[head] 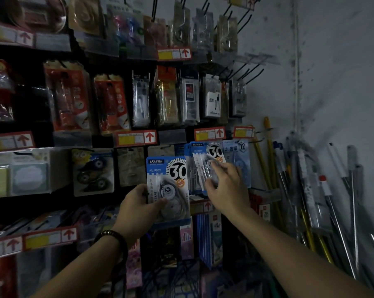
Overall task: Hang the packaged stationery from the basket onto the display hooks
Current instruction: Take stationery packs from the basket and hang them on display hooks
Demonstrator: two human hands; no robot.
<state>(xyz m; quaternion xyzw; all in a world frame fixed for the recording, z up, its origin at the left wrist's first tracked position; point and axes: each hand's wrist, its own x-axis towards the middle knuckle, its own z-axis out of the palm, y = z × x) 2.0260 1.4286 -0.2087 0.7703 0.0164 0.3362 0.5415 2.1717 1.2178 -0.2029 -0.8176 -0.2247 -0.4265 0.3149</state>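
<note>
At centre frame the left grip (138,203) pinches an upright tape pack (167,179) just lower left of the hung packs (205,157), which the right grip (227,190) pinches.

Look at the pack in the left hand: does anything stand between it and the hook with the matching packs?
Yes. The matching packs already hang there, just right of the held pack in the left hand, and the right hand grips them. The hook itself is hidden behind them.

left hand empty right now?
No, the left hand grips a blue correction tape pack marked 30; the right hand pinches a second pack.
</note>
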